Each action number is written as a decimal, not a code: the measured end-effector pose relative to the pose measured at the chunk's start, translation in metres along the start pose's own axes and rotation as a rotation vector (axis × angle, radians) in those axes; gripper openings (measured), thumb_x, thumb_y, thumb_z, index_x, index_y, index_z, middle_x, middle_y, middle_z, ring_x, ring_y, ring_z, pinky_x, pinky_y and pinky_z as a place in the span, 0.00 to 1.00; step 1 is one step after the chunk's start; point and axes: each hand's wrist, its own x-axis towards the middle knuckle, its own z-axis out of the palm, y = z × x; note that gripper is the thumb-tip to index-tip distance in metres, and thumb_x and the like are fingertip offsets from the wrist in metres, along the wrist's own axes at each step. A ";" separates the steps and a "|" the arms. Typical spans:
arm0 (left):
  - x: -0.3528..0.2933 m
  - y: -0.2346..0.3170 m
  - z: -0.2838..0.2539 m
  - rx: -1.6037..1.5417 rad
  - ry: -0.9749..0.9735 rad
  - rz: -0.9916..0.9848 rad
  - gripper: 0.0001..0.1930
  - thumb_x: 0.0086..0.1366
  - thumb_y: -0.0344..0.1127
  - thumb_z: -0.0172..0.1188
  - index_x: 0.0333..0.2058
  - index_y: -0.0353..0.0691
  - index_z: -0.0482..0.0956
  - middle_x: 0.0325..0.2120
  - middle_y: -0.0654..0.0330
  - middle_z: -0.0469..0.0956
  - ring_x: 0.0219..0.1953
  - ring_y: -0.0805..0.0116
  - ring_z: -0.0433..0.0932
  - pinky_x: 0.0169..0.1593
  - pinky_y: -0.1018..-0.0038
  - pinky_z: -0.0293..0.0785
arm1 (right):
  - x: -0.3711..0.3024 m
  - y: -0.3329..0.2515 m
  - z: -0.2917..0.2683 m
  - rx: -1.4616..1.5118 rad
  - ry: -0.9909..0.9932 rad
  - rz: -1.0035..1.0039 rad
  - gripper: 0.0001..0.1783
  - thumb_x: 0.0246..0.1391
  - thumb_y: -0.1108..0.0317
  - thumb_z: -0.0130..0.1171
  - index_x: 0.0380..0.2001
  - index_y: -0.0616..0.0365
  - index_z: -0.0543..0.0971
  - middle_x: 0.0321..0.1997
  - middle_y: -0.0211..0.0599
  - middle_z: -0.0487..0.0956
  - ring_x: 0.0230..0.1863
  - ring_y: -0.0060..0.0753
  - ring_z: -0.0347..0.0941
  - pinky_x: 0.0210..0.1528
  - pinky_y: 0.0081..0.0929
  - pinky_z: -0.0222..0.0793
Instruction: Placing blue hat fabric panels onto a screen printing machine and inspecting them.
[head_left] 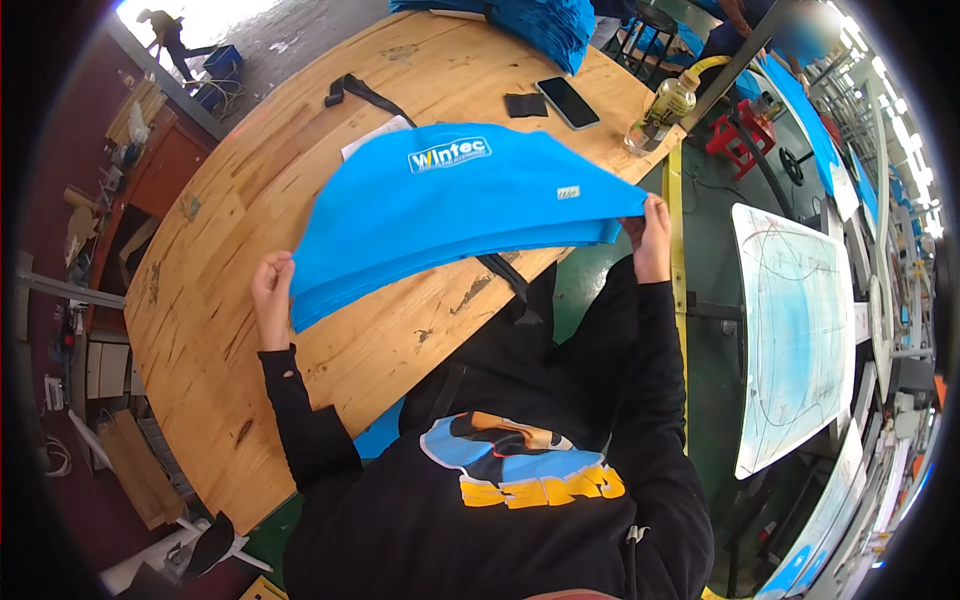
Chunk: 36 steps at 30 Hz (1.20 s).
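Note:
A stack of bright blue fabric panels [430, 215], curved along the far edge, lies across the wooden table [220, 340] in front of me. The top panel carries a printed white logo and a small pale label. My left hand [272, 290] pinches the panel's left corner between thumb and fingers. At the opposite end, my right hand [652, 240] grips the right corner, which is raised a little beyond the table edge. The top layer is stretched between both hands, and more blue layers show beneath its near edge.
Black straps [370, 95] lie beyond the fabric, near a dark phone [568, 103], a small black patch [526, 105] and a bottle [660, 115]. More blue fabric [545, 30] is piled at the far edge. A white board [795, 340] stands to the right, by a red stool [740, 138].

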 end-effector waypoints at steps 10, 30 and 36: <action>-0.021 -0.028 -0.004 0.202 0.023 0.024 0.08 0.66 0.32 0.56 0.39 0.34 0.75 0.24 0.70 0.73 0.27 0.85 0.67 0.30 0.85 0.60 | -0.020 0.010 -0.017 -0.032 0.026 0.005 0.08 0.66 0.63 0.45 0.40 0.55 0.69 0.36 0.30 0.74 0.37 0.24 0.76 0.42 0.28 0.75; 0.022 0.036 0.173 0.873 -0.126 0.713 0.23 0.63 0.44 0.55 0.56 0.47 0.68 0.57 0.53 0.66 0.61 0.48 0.61 0.61 0.52 0.56 | -0.019 0.003 0.144 -0.699 -0.304 -0.669 0.20 0.57 0.62 0.56 0.51 0.59 0.72 0.55 0.47 0.72 0.59 0.50 0.65 0.62 0.41 0.57; 0.038 0.001 0.189 1.001 -0.243 0.665 0.26 0.66 0.50 0.49 0.62 0.58 0.62 0.65 0.60 0.56 0.66 0.52 0.55 0.66 0.50 0.47 | -0.015 0.064 0.164 -1.487 -0.484 -0.865 0.32 0.56 0.39 0.46 0.63 0.29 0.63 0.70 0.35 0.57 0.71 0.47 0.47 0.66 0.66 0.35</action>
